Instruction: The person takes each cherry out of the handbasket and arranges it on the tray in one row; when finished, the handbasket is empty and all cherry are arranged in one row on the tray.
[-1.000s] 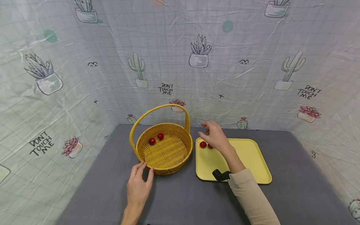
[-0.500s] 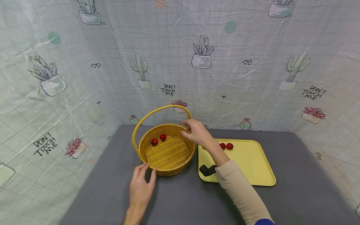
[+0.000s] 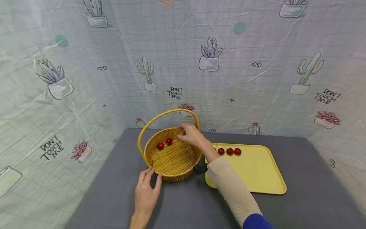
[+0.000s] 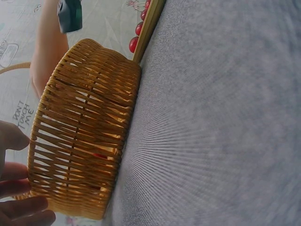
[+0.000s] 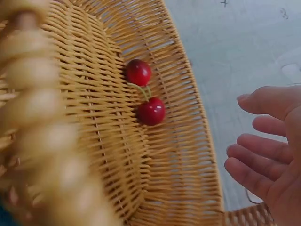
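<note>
A yellow wicker basket [image 3: 171, 163] with a tall hoop handle [image 3: 160, 116] stands on the table. Two red cherries [image 3: 160, 146] lie in it; the right wrist view shows green stems by the lower cherry [image 5: 151, 111]. My left hand [image 3: 146, 194] touches the basket's near-left rim with relaxed fingers; in the left wrist view its thumb [image 4: 14, 136] meets the rim. Over the basket's right side is my right hand [image 3: 191, 135], below the handle's arch. In the right wrist view its fingers [image 5: 258, 153] are loosely spread, with nothing seen between them and the thumb.
Right of the basket lies a yellow tray [image 3: 257, 168], with several cherries [image 3: 230, 151] along its back-left edge. My right forearm passes over the tray's left part. A patterned sheet [image 3: 223, 82] hangs behind the grey table [image 3: 183, 206].
My right hand has moved left from above the tray to over the basket, uncovering more cherries on the tray. The left hand stays at the rim. The head view has shifted slightly.
</note>
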The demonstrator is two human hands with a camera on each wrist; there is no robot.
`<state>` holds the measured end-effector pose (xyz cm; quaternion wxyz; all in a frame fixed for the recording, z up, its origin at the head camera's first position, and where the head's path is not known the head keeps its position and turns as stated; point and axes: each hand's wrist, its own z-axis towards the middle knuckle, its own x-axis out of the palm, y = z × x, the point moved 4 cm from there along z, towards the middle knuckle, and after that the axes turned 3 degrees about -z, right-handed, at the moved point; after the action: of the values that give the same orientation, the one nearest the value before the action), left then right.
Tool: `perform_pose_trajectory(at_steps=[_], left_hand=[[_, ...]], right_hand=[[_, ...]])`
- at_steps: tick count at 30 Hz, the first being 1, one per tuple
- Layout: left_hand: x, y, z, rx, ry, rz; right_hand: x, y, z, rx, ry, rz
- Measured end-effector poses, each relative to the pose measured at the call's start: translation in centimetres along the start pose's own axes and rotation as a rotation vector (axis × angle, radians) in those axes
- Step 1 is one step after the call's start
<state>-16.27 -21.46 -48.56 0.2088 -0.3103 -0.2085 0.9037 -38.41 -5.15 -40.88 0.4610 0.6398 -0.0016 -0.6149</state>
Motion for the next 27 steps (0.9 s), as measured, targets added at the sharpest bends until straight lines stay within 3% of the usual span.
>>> perform_pose_trajectory(at_steps=[8, 20, 27], left_hand=[[0.0, 0.1, 0.0, -0.011, 0.001, -0.001], [0.0, 0.0, -0.1, -0.013, -0.006, 0.008], [0.2, 0.0, 0.1, -0.01, -0.003, 0.009]], right_hand=[[1.9, -0.1, 2.3, -0.001, 0.048, 0.048], [4.9, -1.3, 4.5, 0.1, 0.152, 0.042], [6.5, -1.6, 5.0, 0.044, 0.242, -0.042]])
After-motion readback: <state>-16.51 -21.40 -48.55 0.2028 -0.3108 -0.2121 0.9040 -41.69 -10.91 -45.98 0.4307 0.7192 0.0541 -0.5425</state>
